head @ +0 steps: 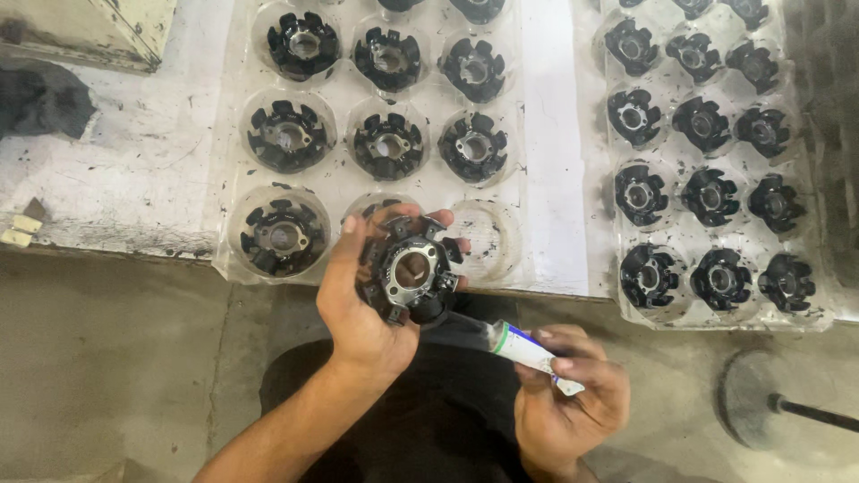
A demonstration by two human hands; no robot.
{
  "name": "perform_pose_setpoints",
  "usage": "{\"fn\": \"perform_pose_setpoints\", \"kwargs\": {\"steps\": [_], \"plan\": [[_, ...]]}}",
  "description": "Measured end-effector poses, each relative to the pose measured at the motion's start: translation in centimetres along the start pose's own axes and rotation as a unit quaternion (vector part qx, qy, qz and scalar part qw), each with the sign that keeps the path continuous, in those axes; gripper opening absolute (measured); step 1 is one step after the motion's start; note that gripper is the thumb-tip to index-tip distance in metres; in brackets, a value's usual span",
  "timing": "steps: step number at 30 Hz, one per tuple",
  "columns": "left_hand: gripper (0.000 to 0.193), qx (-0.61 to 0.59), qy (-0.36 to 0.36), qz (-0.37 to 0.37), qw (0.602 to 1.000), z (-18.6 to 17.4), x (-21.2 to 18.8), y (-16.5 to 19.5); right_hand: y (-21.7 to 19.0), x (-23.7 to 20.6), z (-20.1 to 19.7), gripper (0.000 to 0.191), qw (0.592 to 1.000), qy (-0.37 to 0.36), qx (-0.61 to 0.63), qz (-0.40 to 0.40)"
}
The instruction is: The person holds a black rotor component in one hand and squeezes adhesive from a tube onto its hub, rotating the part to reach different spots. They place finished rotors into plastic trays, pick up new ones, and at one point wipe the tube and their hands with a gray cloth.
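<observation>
Left hand (pixel 362 300) grips a black toothed ring part (pixel 410 271) while right hand (pixel 564 394) squeezes a small tube (pixel 523 349), nozzle at its lower edge, mid-application

Two clear trays are counted: left tray (pixel 234 179), right tray (pixel 610 309). One black toothed ring (pixel 412 268) is held in the left hand (pixel 358 309), one tube (pixel 523 349) in the right hand (pixel 564 402). Ten more rings are made out at left, beside one empty pocket (pixel 483 237). Twelve whole ones are tallied at right, with others cut off at the top edge.
</observation>
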State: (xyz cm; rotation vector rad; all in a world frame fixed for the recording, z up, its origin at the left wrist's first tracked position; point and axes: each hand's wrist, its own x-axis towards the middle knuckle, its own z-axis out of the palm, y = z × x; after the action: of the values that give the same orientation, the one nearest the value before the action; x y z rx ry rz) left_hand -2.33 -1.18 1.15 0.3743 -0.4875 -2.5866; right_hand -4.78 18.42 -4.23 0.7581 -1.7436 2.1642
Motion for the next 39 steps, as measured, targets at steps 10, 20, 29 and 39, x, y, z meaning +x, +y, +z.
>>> {"fn": "perform_pose_setpoints", "kwargs": {"steps": [10,20,29,39], "plan": [[0.054,0.058,-0.077,0.0,0.995,0.3,-1.4,0.1,-1.2,1.1,1.1,0.038,0.983,-0.047,-0.141,-0.109],[0.042,0.24,-0.185,0.196,0.933,-0.5,-3.5,0.9,-1.5,0.1,-0.5,0.041,0.978,-0.081,-0.144,-0.129],[0.042,0.247,-0.187,0.196,0.93,-0.5,-3.6,0.7,-1.3,-0.4,-0.2,0.047,0.978,-0.075,-0.139,-0.137],[0.04,0.256,-0.187,0.207,0.926,-0.8,-3.6,0.2,-1.9,0.8,-0.1,0.045,0.969,-0.123,-0.164,-0.136]]}}
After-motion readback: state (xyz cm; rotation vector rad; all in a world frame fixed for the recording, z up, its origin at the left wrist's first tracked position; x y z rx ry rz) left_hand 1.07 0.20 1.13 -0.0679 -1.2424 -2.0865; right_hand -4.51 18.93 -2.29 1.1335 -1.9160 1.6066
